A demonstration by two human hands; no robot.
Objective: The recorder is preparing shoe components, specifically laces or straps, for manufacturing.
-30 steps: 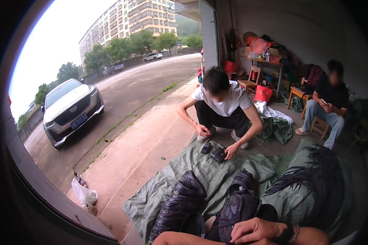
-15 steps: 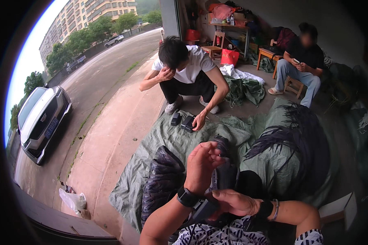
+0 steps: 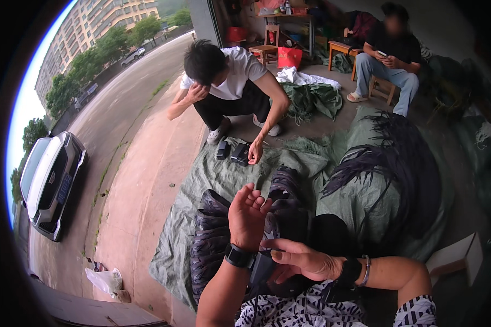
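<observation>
Left hand point(image 3: 247, 218): centre of the frame, palm raised, fingers loosely curled; grip slack and unfilled. Black wrist strap point(image 3: 237, 255) below it.

Right hand point(image 3: 311, 262): lower centre, thumb and fingers apart, reaching across to the left wrist; whether its grip closes on anything cannot be told.

Black rectangular box-shaped device point(image 3: 263, 266): lower centre, at the inner side of the left wrist, between the two hands.

Dark, ribbed row of nested shoe uppers point(image 3: 207, 245): left of the left forearm. Second dark shoe row point(image 3: 283, 185): just beyond the left hand.

Creased green woven sheet point(image 3: 174, 250): beneath both rows; its left edge slants to lower centre, bordering a broad strip of pale pink concrete point(image 3: 142, 207) that gives open room leftward.

Right-hand limits: bundle of dark, fringed strips point(image 3: 403, 169), right of centre; pale, open-sided box point(image 3: 454, 256), lower right, near the right forearm.
</observation>
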